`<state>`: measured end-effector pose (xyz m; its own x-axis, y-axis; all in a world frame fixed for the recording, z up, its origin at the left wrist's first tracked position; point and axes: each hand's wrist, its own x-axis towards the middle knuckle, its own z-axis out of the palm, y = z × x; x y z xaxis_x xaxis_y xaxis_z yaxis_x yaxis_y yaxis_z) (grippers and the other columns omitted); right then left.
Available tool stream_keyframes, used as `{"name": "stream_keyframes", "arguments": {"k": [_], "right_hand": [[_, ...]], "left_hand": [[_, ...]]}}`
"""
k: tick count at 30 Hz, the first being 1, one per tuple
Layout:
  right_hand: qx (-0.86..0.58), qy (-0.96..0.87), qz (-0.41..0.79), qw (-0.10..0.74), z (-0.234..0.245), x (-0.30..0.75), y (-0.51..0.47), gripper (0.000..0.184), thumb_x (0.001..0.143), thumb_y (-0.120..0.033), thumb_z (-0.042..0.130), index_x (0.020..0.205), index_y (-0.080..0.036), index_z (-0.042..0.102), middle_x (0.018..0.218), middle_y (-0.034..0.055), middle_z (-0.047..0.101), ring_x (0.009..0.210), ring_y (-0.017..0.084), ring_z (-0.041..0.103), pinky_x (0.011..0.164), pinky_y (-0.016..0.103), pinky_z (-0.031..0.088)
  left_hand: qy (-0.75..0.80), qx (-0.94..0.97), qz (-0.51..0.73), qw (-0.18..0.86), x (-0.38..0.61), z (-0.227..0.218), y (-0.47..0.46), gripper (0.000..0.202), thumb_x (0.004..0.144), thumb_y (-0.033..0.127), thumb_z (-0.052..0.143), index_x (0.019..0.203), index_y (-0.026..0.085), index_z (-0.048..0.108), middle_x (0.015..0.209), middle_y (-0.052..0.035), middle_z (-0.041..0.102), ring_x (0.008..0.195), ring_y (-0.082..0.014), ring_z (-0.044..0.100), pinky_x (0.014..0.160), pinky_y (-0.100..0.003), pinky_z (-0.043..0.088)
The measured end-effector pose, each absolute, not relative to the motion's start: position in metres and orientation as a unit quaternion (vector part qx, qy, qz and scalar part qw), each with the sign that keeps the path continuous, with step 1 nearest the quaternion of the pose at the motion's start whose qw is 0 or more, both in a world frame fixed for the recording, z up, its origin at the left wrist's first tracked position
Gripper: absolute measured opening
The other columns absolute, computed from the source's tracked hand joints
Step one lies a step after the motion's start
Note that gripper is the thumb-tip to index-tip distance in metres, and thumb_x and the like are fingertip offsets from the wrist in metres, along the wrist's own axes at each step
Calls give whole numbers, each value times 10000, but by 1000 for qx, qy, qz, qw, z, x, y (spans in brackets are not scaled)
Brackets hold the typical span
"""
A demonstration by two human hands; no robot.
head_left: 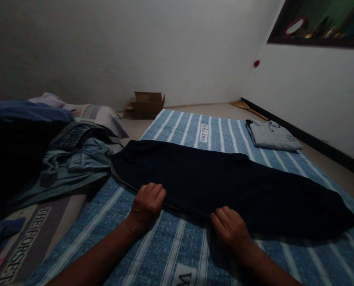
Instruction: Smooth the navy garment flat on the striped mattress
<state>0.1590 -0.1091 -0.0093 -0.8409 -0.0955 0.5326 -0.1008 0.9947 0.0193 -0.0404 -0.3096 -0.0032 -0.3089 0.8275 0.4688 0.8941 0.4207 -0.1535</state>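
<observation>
Both hands on near edge of dark trousers [224, 178], spread on striped bedsheet [179, 254]. L hand [147, 204] fingers curled on hem; R hand [229, 226] fingers curled on edge. Folded grey shirt [272, 135] far right.

Trousers [224, 182] lie flat across the frame's centre on the striped sheet [171, 246]. Left hand [147, 204] and right hand [230, 228] rest on their near edge, lower centre. Heap of clothes [60, 159] at left. Folded shirt [272, 135] at upper right, on the sheet. Cardboard box [145, 105] behind, against the wall.
</observation>
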Motion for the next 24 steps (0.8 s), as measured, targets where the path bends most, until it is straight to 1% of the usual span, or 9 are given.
{"name": "stream_keyframes", "arguments": {"k": [4, 7, 11, 14, 16, 20, 22, 24], "right_hand": [[27, -964, 3, 266, -16, 159, -111, 218, 823, -36, 422, 830, -152, 607, 702, 50, 537, 650, 166, 420, 585, 294, 286], [28, -961, 3, 274, -14, 161, -111, 259, 839, -36, 386, 890, -132, 622, 739, 68, 569, 678, 176, 448, 601, 300, 316], [31, -956, 2, 291, -14, 164, -112, 316, 882, -45, 339, 1015, -110, 617, 856, 99, 617, 802, 200, 517, 668, 308, 376], [43, -952, 0, 304, -15, 163, -112, 347, 894, -35, 325, 1092, -103, 603, 947, 115, 638, 920, 224, 542, 744, 331, 407], [54, -948, 4, 312, -16, 161, -111, 355, 899, -33, 319, 1084, -108, 612, 963, 115, 647, 947, 232, 549, 775, 345, 418], [76, -936, 7, 345, -22, 157, -109, 338, 906, -48, 321, 976, -110, 646, 938, 114, 664, 926, 227, 561, 783, 339, 431], [78, -933, 7, 351, -25, 158, -108, 341, 903, -44, 319, 959, -107, 650, 946, 117, 667, 933, 228, 561, 787, 336, 435], [75, -934, 7, 350, -28, 160, -107, 348, 896, -32, 315, 973, -100, 648, 971, 123, 666, 955, 233, 556, 792, 335, 437]], "left_hand": [[-816, -536, -38, 212, -38, 1, -311, 236, 822, 30, 416, 752, 160, 600, 795, -97, 613, 729, -228, 502, 627, -347, 386], [-810, -544, -45, 215, -41, -1, -315, 229, 813, 27, 419, 812, 150, 612, 865, -104, 627, 768, -231, 514, 648, -345, 400], [-804, -540, -53, 241, -56, -2, -323, 247, 835, 51, 397, 872, 151, 620, 917, -107, 636, 837, -244, 531, 713, -361, 415], [-827, -509, -17, 240, -76, 5, -332, 237, 844, 62, 402, 868, 153, 619, 929, -116, 643, 860, -257, 544, 721, -371, 414], [-840, -482, 23, 249, -90, 10, -340, 211, 847, 77, 423, 862, 158, 618, 929, -110, 651, 854, -256, 554, 710, -366, 408], [-846, -448, 68, 282, -108, 13, -355, 178, 856, 106, 447, 833, 169, 613, 891, -85, 672, 803, -248, 568, 686, -359, 391], [-843, -443, 69, 295, -110, 12, -360, 174, 861, 110, 448, 876, 158, 615, 925, -87, 680, 810, -247, 574, 690, -363, 389], [-838, -446, 55, 308, -110, 11, -364, 194, 865, 107, 443, 961, 134, 610, 998, -101, 679, 841, -250, 578, 704, -372, 391]]}}
